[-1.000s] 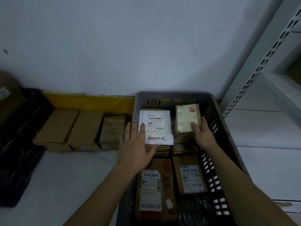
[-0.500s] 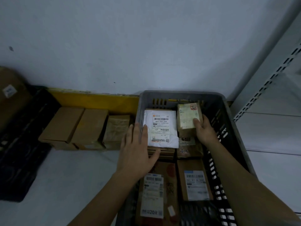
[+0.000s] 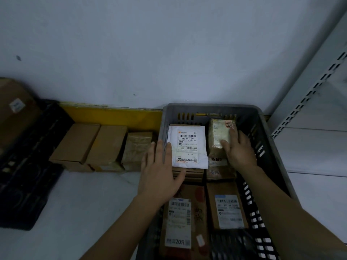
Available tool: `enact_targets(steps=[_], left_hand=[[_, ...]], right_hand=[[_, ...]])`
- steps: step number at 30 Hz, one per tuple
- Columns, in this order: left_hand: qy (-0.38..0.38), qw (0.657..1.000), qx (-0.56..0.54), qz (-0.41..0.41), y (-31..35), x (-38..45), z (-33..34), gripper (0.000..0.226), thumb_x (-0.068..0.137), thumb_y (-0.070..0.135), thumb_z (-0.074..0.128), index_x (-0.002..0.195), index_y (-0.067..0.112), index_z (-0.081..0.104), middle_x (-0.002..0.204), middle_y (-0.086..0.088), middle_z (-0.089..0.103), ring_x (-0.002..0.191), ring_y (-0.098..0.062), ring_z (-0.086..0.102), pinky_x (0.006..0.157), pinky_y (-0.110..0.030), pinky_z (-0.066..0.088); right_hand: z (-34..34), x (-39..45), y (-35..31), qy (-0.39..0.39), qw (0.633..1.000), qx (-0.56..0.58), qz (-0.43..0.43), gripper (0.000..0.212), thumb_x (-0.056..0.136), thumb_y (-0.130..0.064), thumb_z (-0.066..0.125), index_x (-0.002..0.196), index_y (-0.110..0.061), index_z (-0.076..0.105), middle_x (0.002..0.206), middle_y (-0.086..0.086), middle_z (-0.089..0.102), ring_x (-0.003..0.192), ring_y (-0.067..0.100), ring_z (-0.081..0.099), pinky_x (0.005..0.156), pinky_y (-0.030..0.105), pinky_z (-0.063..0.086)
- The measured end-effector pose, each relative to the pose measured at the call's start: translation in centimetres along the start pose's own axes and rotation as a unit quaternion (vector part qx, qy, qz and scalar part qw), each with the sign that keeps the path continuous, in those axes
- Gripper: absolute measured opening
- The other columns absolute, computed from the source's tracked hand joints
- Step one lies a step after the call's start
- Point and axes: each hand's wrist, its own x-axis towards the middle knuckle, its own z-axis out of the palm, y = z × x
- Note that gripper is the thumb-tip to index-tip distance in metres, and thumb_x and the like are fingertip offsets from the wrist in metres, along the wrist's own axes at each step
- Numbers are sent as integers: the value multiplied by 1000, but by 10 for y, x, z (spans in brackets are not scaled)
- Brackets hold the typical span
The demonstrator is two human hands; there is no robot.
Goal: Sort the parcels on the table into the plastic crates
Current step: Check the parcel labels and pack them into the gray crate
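Observation:
A grey plastic crate [image 3: 212,107] stands on the table at the right, with several labelled parcels in it. At its far end a white parcel [image 3: 187,147] lies on top of brown boxes. My left hand [image 3: 159,171] rests flat over the crate's left wall, fingers apart and thumb on the white parcel's left edge. Next to that parcel a small taped box [image 3: 217,134] stands at the far right. My right hand [image 3: 240,151] grips it, with fingers laid over its top. Two brown parcels [image 3: 227,209] with labels lie nearer to me in the crate.
Three brown parcels [image 3: 105,147] stand in a row on the white table, left of the crate, against a yellow strip [image 3: 112,117]. A black crate [image 3: 24,175] and a large cardboard box [image 3: 13,109] are at the far left. A white metal shelf rack [image 3: 309,94] rises at the right.
My right hand has slid further over the taped box, its fingers now covering more of the top. My left hand stays at the white parcel's edge. The view has shifted slightly.

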Motion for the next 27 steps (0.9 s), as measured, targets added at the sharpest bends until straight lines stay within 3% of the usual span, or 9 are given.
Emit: enact_targets(steps=[3, 10, 19, 24, 27], left_hand=[[1, 1000, 1, -1, 0, 0, 0, 95, 99, 74, 35, 170, 17, 10, 178, -12, 7, 164, -34, 1, 131, -56, 14], [21, 1000, -13, 2, 1, -1, -2, 87, 100, 68, 30, 169, 16, 17, 177, -13, 14, 164, -34, 5, 131, -58, 11], [13, 993, -103, -60, -51, -24, -13, 91, 98, 78, 9, 171, 23, 8, 180, -6, 2, 165, -25, -5, 132, -57, 6], [9, 995, -68, -73, -117, -44, -21, 85, 103, 73, 18, 171, 23, 10, 179, -9, 3, 164, -30, -2, 131, -59, 7], [0, 997, -43, -71, -161, -61, -30, 88, 99, 74, 14, 171, 23, 11, 179, -11, 4, 164, -33, -1, 130, -60, 7]], right_hand=[[-4, -6, -5, 7, 995, -95, -3, 79, 104, -74, 10, 170, -31, 8, 179, 13, 11, 165, 40, 8, 129, 63, 20], [-16, -23, -22, 10, 983, -181, -19, 89, 100, -82, 7, 171, -28, 11, 180, 12, 7, 164, 39, 7, 130, 62, 17], [-22, -71, -88, 30, 979, -191, -59, 94, 98, -81, 3, 171, -24, 19, 179, 18, 14, 165, 41, 8, 131, 62, 16], [-23, -102, -162, 43, 984, -155, -76, 96, 97, -80, -1, 173, -25, 15, 181, 13, 7, 167, 36, 2, 133, 58, 12], [-10, -125, -211, 65, 985, -134, -83, 96, 97, -80, 1, 172, -24, 22, 180, 15, 13, 166, 38, 6, 132, 58, 15]])
